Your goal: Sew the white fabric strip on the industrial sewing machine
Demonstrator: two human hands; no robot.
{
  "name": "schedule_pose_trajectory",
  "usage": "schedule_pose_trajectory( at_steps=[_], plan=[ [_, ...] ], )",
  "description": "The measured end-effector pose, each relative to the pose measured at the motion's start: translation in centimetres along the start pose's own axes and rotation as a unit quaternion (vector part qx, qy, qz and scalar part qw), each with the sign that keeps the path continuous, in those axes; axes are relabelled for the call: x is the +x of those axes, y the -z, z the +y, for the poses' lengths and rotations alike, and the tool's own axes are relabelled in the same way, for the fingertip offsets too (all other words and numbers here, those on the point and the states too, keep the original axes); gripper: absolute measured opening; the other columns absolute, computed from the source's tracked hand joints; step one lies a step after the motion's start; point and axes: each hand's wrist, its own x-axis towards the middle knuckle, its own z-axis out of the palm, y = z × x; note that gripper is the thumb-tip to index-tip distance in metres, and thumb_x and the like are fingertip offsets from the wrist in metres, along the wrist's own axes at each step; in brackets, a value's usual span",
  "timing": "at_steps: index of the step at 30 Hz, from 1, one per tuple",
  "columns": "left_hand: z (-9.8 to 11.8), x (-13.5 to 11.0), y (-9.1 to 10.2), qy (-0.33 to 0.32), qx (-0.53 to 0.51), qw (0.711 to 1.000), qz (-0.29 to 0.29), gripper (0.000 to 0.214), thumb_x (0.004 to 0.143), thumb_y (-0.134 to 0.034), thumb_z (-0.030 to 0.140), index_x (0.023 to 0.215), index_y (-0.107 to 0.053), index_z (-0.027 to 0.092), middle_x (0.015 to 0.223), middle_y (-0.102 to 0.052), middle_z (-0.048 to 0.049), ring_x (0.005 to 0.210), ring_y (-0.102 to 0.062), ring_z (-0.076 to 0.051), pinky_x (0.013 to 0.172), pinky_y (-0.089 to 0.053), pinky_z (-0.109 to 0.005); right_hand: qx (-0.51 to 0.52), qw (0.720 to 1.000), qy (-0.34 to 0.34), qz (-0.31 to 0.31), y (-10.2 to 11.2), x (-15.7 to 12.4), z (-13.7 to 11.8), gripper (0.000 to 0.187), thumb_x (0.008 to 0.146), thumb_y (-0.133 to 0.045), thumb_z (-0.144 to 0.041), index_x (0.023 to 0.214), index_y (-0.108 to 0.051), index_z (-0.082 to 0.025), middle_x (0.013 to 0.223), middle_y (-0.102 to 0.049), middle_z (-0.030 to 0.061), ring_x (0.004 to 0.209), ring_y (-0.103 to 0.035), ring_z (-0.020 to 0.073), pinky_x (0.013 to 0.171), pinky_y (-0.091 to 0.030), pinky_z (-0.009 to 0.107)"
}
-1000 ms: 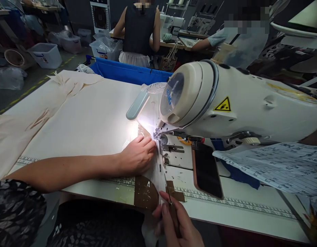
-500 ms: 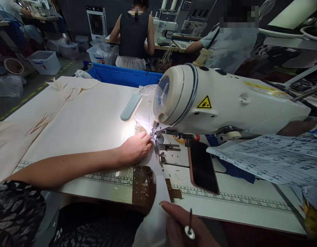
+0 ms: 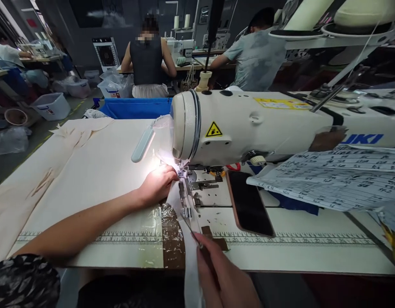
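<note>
Under the lit needle area of the sewing machine [image 3: 216, 124], a strip of white fabric [image 3: 190, 252] runs toward me and hangs over the table's front edge. My left hand [image 3: 159, 182] lies just left of the presser foot [image 3: 183, 172], its fingers closed and pressed on the fabric; part of the fingertips is hidden in glare. My right hand [image 3: 221, 271] is lower, at the table edge, closed around a thin pointed metal awl [image 3: 189, 226]. The awl's tip points up-left onto the fabric, near a metal guide [image 3: 186, 201].
Right of the needle lie a phone [image 3: 250, 205] and written sheets [image 3: 328, 179]. A pale-blue flat-handled tool [image 3: 142, 145] lies left. Cream fabric pieces [image 3: 40, 188] cover the far left. A ruler tape [image 3: 281, 238] runs along the front. Two co-workers sit beyond a blue cloth bin [image 3: 136, 108].
The view has shifted. My right hand has turned the awl from upright to pointing forward, bringing its tip over the fabric. My left hand stays beside the presser foot.
</note>
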Motion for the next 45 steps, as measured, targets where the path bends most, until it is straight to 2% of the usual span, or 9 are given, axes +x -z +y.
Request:
schedule_pose_trajectory(
  at_steps=[3, 6, 8, 12, 16, 25, 32, 40, 45],
  plan=[
    [-0.3, 0.1, 0.1, 0.008, -0.097, 0.995, 0.03, 0.023, 0.095, -0.048, 0.028, 0.076, -0.056, 0.018, 0.083, -0.063, -0.0057, 0.076, -0.058, -0.016, 0.067, -0.052, -0.029, -0.087, 0.995, 0.026, 0.048, -0.9, 1.4, 1.6, 0.03, 0.105, -0.039, -0.028, 0.124, -0.059, -0.018, 0.106, -0.077, 0.0064, 0.085, -0.076, 0.0207, 0.065, -0.06, 0.025],
    [-0.2, 0.2, 0.5, 0.011, -0.142, 0.989, 0.032, 0.026, 0.094, -0.049, 0.031, 0.071, -0.053, 0.019, 0.078, -0.059, -0.0041, 0.072, -0.056, -0.016, 0.066, -0.049, -0.029, -0.157, 0.981, 0.029, 0.109, -2.0, 3.0, 2.2, 0.032, 0.105, -0.037, -0.029, 0.122, -0.059, -0.013, 0.096, -0.078, 0.0081, 0.072, -0.076, 0.0207, 0.055, -0.057, 0.026],
    [-0.2, 0.3, 0.8, 0.025, -0.171, 0.985, 0.023, 0.026, 0.093, -0.05, 0.031, 0.072, -0.053, 0.019, 0.076, -0.058, -0.0034, 0.071, -0.054, -0.016, 0.066, -0.049, -0.03, -0.169, 0.977, 0.036, 0.126, -2.7, 3.8, 2.3, 0.031, 0.104, -0.038, -0.024, 0.123, -0.058, -0.009, 0.095, -0.078, 0.0091, 0.069, -0.075, 0.0194, 0.054, -0.055, 0.024],
    [-0.2, 0.4, 1.1, 0.052, -0.221, 0.974, 0.003, 0.023, 0.092, -0.053, 0.033, 0.076, -0.057, 0.018, 0.083, -0.062, -0.0046, 0.077, -0.058, -0.017, 0.073, -0.051, -0.032, -0.181, 0.969, 0.068, 0.155, -3.4, 5.1, 2.3, 0.03, 0.103, -0.038, -0.019, 0.117, -0.064, -0.012, 0.094, -0.078, 0.0067, 0.071, -0.074, 0.0162, 0.058, -0.051, 0.022],
    [-0.2, 0.4, 1.2, 0.076, -0.258, 0.963, -0.01, 0.021, 0.09, -0.056, 0.034, 0.077, -0.058, 0.017, 0.088, -0.066, -0.0057, 0.082, -0.062, -0.019, 0.078, -0.053, -0.033, -0.194, 0.961, 0.082, 0.179, -3.9, 6.0, 2.3, 0.033, 0.104, -0.036, -0.02, 0.11, -0.068, -0.014, 0.092, -0.078, 0.0041, 0.065, -0.071, 0.0132, 0.054, -0.046, 0.022],
    [-0.4, 0.4, 0.8, 0.071, -0.225, 0.972, -0.01, 0.024, 0.095, -0.048, 0.034, 0.08, -0.056, 0.018, 0.079, -0.059, -0.0036, 0.075, -0.057, -0.017, 0.072, -0.051, -0.03, -0.21, 0.96, 0.067, 0.173, -4.3, 6.5, 2.2, 0.033, 0.102, -0.036, -0.019, 0.107, -0.069, -0.017, 0.088, -0.077, 0.0018, 0.054, -0.065, 0.0116, 0.046, -0.038, 0.025],
    [-0.5, 0.3, 0.7, 0.051, -0.226, 0.973, -0.016, 0.023, 0.096, -0.047, 0.033, 0.081, -0.057, 0.018, 0.078, -0.058, -0.0034, 0.073, -0.055, -0.016, 0.066, -0.049, -0.028, -0.212, 0.96, 0.064, 0.17, -4.6, 6.2, 2.5, 0.03, 0.101, -0.04, -0.019, 0.112, -0.068, -0.018, 0.093, -0.077, 0.001, 0.057, -0.066, 0.0121, 0.049, -0.04, 0.025],
    [-0.5, 0.3, 0.8, 0.043, -0.209, 0.977, -0.021, 0.024, 0.098, -0.046, 0.032, 0.082, -0.057, 0.017, 0.083, -0.061, -0.0048, 0.075, -0.057, -0.017, 0.068, -0.051, -0.029, -0.223, 0.956, 0.066, 0.179, -4.5, 6.6, 2.2, 0.034, 0.103, -0.036, -0.018, 0.108, -0.069, -0.016, 0.086, -0.077, 0.0015, 0.054, -0.065, 0.0121, 0.047, -0.04, 0.026],
    [-0.3, 0.1, 0.9, 0.039, -0.162, 0.986, -0.024, 0.013, 0.096, -0.05, 0.027, 0.087, -0.054, 0.018, 0.094, -0.064, -0.0066, 0.082, -0.061, -0.018, 0.074, -0.054, -0.031, -0.23, 0.952, 0.072, 0.189, -4.5, 6.6, 2.0, 0.034, 0.102, -0.036, -0.018, 0.108, -0.07, -0.016, 0.084, -0.076, 0.0016, 0.053, -0.064, 0.0121, 0.048, -0.04, 0.025]
  ],
)
